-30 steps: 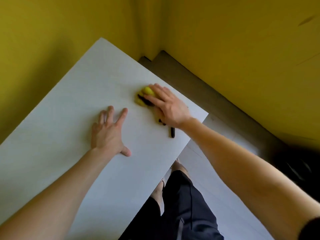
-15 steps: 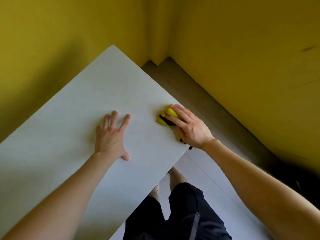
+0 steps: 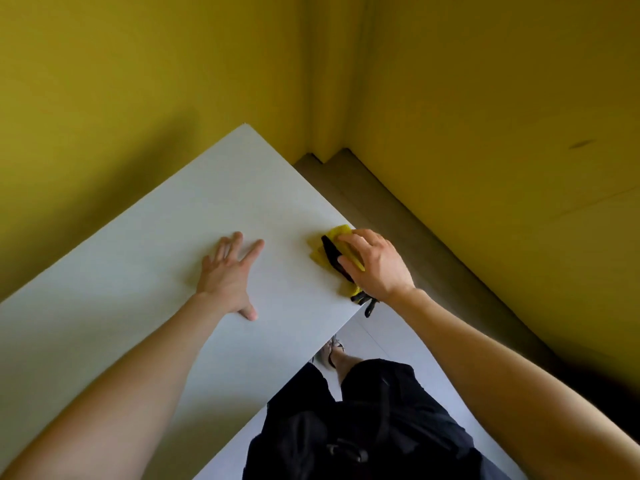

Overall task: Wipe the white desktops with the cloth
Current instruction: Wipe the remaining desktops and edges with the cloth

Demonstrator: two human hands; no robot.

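Stands tight against the near edge of the worktop (image 3: 138, 271) in black shorts (image 3: 363, 427), with one foot (image 3: 334, 355) in a sandal on the pale floor (image 3: 398, 344) just under that edge

Reaches both bare forearms in from the bottom corners

Lays the left grip (image 3: 227, 275) flat on the white surface, palm down, fingers straight and spread, thumb pointing back toward the near edge, holding nothing

Sets the right grip (image 3: 377, 265) off to the right, at the worktop's right-hand edge near its corner, fingers bent down over the yellow cloth (image 3: 337, 232) and clamped on it, pressing it onto the surface

Leaves the cloth mostly bunched under palm and fingers, with one yellow fold poking out past the fingertips on the far side and another toward the left

Shows a black strip (image 3: 330, 254) lying across the cloth between thumb and forefinger; cannot tell whether part of the cloth or a separate thing

Lets a short black end (image 3: 369, 304) hang over the worktop's edge just beside the wrist

Both grips on the same white board, well apart from each other

Beyond the right edge, a brown strip of floor (image 3: 398, 209) along the foot of the right wall

Farthest off, yellow walls (image 3: 138, 81) meeting in a corner behind the worktop's far point, with one small dark mark (image 3: 581, 144) on the right wall
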